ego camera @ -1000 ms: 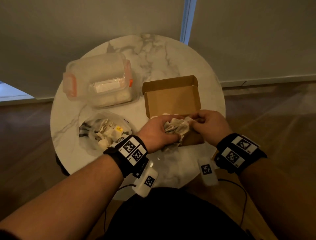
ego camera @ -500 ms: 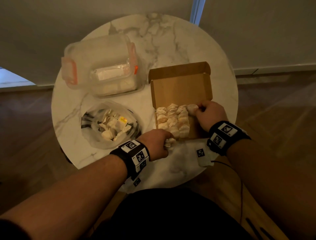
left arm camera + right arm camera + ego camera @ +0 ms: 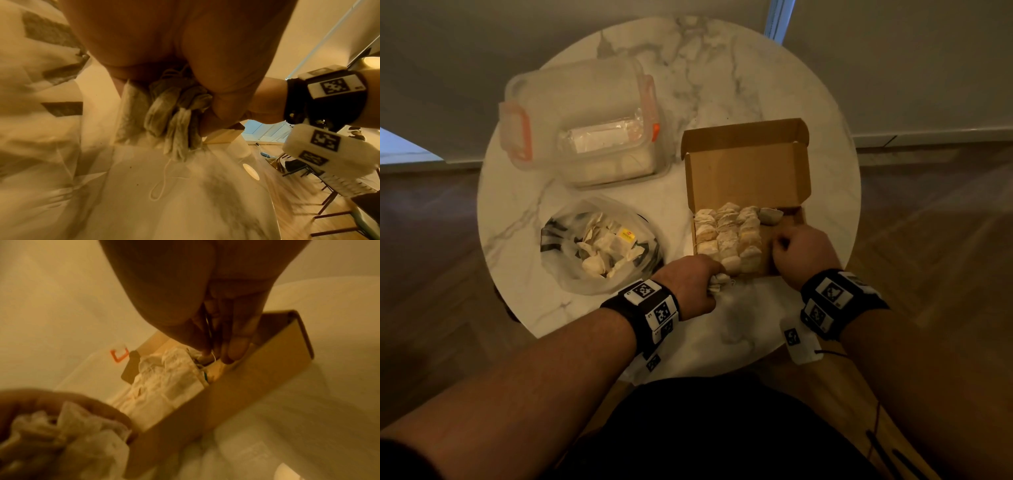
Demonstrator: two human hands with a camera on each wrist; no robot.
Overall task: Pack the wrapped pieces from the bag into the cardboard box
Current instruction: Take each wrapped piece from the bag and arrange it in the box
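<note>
The open cardboard box point(image 3: 748, 178) stands at the table's right, with three rows of pale wrapped pieces point(image 3: 727, 236) filling its left part. One more piece point(image 3: 770, 215) lies at the far end of the bare right strip. My left hand point(image 3: 697, 279) rests by the box's near left corner and grips a bunch of wrapped pieces point(image 3: 174, 113). My right hand point(image 3: 799, 250) is over the box's right part; thumb and fingers point(image 3: 236, 350) point down and pinch a thin white string point(image 3: 213, 356) beside the rows. The clear bag point(image 3: 602, 246) holds several more pieces.
A lidded clear plastic container point(image 3: 585, 126) with orange clips stands at the back left of the round marble table point(image 3: 722, 85). A loose string point(image 3: 162, 183) lies on the tabletop under my left hand. Wooden floor surrounds the table.
A second ago both hands held the bunch over the box. The right hand then carried one piece to the far end, left it there and drew back toward me. The left hand stayed put.
</note>
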